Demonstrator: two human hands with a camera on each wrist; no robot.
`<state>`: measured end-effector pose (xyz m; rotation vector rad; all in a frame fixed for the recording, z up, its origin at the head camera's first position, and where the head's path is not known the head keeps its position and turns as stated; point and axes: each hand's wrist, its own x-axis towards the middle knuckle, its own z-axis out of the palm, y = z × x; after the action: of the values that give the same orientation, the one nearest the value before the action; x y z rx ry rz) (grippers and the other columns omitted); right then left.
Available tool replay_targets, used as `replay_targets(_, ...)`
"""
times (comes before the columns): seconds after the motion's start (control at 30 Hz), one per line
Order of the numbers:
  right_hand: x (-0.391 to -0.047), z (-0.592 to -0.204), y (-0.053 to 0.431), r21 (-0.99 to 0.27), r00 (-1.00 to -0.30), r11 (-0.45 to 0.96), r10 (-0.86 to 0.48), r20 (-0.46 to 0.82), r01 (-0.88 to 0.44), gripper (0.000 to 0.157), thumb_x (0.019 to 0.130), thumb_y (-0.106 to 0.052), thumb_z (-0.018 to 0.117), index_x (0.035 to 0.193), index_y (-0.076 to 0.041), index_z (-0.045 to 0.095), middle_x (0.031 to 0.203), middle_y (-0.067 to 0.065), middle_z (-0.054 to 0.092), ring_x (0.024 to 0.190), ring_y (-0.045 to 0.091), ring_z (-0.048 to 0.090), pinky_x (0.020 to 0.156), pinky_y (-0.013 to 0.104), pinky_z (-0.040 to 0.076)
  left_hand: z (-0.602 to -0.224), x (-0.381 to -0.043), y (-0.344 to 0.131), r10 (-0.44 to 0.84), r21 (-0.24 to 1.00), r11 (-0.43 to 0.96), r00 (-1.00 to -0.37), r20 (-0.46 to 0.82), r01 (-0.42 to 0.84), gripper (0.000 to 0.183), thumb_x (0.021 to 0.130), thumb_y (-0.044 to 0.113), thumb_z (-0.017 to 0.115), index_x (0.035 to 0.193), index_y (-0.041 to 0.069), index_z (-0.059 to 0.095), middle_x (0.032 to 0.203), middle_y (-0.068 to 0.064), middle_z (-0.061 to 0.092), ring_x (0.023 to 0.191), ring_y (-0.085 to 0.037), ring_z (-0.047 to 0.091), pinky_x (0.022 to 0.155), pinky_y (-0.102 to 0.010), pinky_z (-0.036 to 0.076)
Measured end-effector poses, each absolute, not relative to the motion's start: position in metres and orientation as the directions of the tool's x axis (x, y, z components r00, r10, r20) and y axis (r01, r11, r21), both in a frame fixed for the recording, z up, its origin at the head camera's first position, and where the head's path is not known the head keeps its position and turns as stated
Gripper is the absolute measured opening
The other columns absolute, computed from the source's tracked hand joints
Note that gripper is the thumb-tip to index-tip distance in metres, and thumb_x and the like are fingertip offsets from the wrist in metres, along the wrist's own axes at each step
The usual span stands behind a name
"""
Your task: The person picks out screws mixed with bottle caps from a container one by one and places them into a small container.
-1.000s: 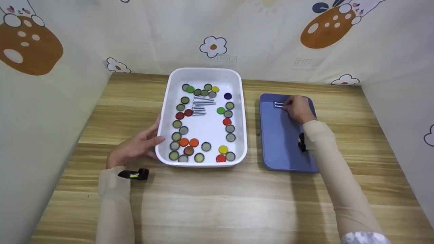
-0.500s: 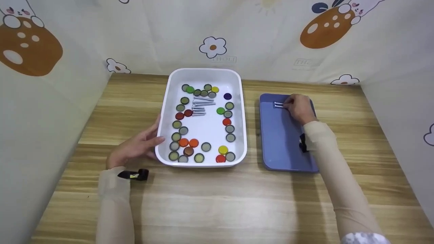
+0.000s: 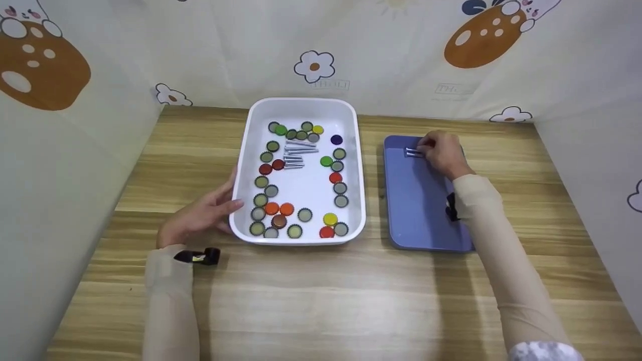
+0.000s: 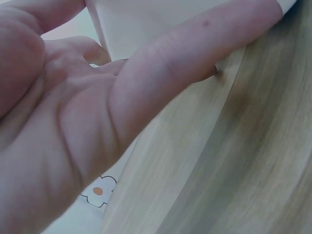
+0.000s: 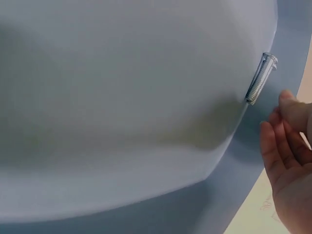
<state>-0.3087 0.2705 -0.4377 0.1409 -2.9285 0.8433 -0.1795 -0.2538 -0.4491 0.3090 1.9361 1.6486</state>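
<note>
Two slim silver metal bolts [image 3: 413,152] are lying side by side in the far left corner of a blue rectangular tray [image 3: 414,215]. Their long axes are running roughly left to right, heads pointing left and threaded ends pointing right, towards the right hand [image 3: 444,152]. Its fingers [image 5: 271,146] are hovering just beside those ends, a small gap showing in the right wrist view. Thumb and fingers are drawing close together; whether they are pinching anything, I cannot tell.

To the left, a white rectangular tub with rounded corners [image 3: 360,200] is standing on the wood-grain table [image 3: 301,301]. The left hand [image 3: 200,216] is resting against its left side, the thumb touching the rim and the fingers reaching along the outer wall. Inside, more silver metal bolts [image 3: 300,150] are lying left to right, heads leftward, while round crimped bottle caps in several colours [image 3: 286,209] are lining the edges. Beyond, a pale cloth printed with flowers [image 3: 381,60] is hanging.
</note>
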Motion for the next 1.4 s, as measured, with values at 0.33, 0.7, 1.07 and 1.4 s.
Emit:
replay_targets(0.33, -0.31, -0.423, 0.265, -0.559, -0.981, 0.815, -0.054, 0.187, -0.151, 0.015, 0.086, 0.001, 0.051, 0.09, 0.002, 0.065, 0.086, 0.014, 0.062, 0.081, 0.026, 0.056, 0.068, 0.026, 0.041, -0.447, -0.18, -0.254, 0.51, 0.956, 0.213, -0.811, -0.286, -0.203, 0.079, 0.106, 0.025, 0.051, 0.158, 0.046, -0.005, 0.169, -0.013, 0.013, 0.125, -0.049, 0.057, 0.083, -0.055, 0.062)
replay_targets(0.7, -0.302, -0.417, 0.238, -0.55, -0.894, 0.732, -0.184, 0.409, -0.402, 0.008, 0.092, -0.002, 0.057, 0.09, 0.0, 0.064, 0.086, 0.016, 0.063, 0.074, 0.021, 0.054, 0.066, 0.026, 0.043, -0.449, -0.182, -0.255, 0.534, 0.964, 0.2, -0.805, -0.256, -0.174, 0.081, 0.106, 0.024, 0.051, 0.158, 0.04, -0.009, 0.17, -0.017, 0.005, 0.122, -0.048, 0.059, 0.081, -0.055, 0.062)
replay_targets(1.07, -0.298, -0.412, 0.194, -0.552, -0.875, 0.687, -0.285, 0.392, -0.472, 0.007, 0.087, -0.002, 0.06, 0.09, 0.002, 0.065, 0.09, 0.017, 0.062, 0.082, 0.028, 0.06, 0.073, 0.035, 0.05, -0.449, -0.18, -0.254, 0.51, 0.953, 0.2, -0.807, -0.299, -0.226, 0.079, 0.105, 0.027, 0.052, 0.157, 0.047, -0.004, 0.17, -0.011, 0.011, 0.125, -0.048, 0.058, 0.085, -0.055, 0.061)
replay_targets(1.4, -0.292, -0.401, 0.177, -0.568, -0.868, 0.659, -0.339, 0.362, -0.494, 0.014, 0.09, -0.007, 0.059, 0.099, -0.002, 0.069, 0.098, 0.015, 0.064, 0.095, 0.029, 0.062, 0.08, 0.046, 0.057, -0.448, -0.179, -0.254, 0.503, 0.951, 0.219, -0.81, -0.301, -0.218, 0.077, 0.106, 0.025, 0.051, 0.157, 0.048, -0.003, 0.169, -0.012, 0.012, 0.124, -0.047, 0.059, 0.084, -0.054, 0.062)
